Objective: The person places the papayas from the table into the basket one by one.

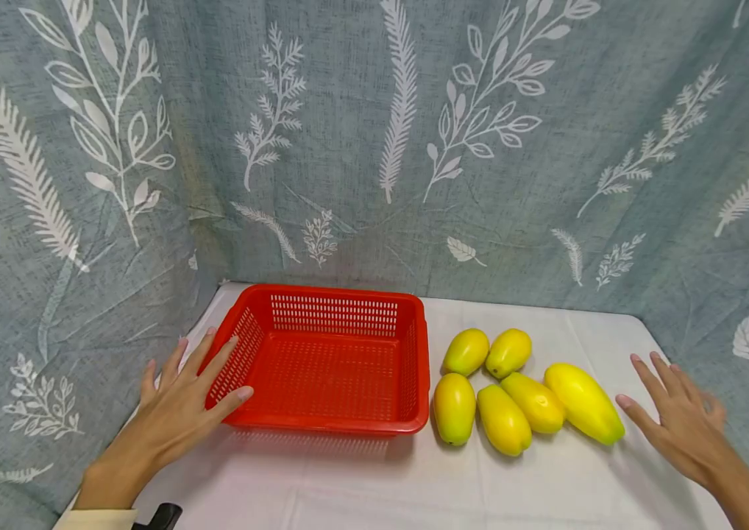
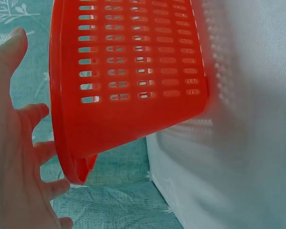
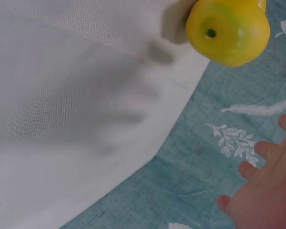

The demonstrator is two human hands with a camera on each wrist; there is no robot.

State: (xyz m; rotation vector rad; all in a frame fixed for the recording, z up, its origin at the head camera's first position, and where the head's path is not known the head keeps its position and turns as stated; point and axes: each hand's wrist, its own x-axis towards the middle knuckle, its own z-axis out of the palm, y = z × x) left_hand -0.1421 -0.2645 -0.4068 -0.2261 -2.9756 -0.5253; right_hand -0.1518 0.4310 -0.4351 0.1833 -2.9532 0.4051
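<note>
A red plastic basket (image 1: 328,375) with slotted walls stands on the white-covered table, holding nothing. My left hand (image 1: 176,412) is at its left side, fingers spread near the rim. The left wrist view shows that hand (image 2: 19,162) beside the basket's rim (image 2: 62,95); whether a fingertip touches it I cannot tell. Several yellow mangoes (image 1: 455,408) lie right of the basket. Next to them is a larger yellow fruit with a greenish end, like a papaya (image 1: 583,401). My right hand (image 1: 686,427) hovers to its right, fingers spread, holding nothing.
The white tablecloth (image 1: 348,486) covers the table. A grey-green curtain with white leaf prints (image 1: 348,147) hangs behind and along both sides. A dark object (image 1: 164,517) shows at the bottom edge by the left sleeve (image 1: 96,520).
</note>
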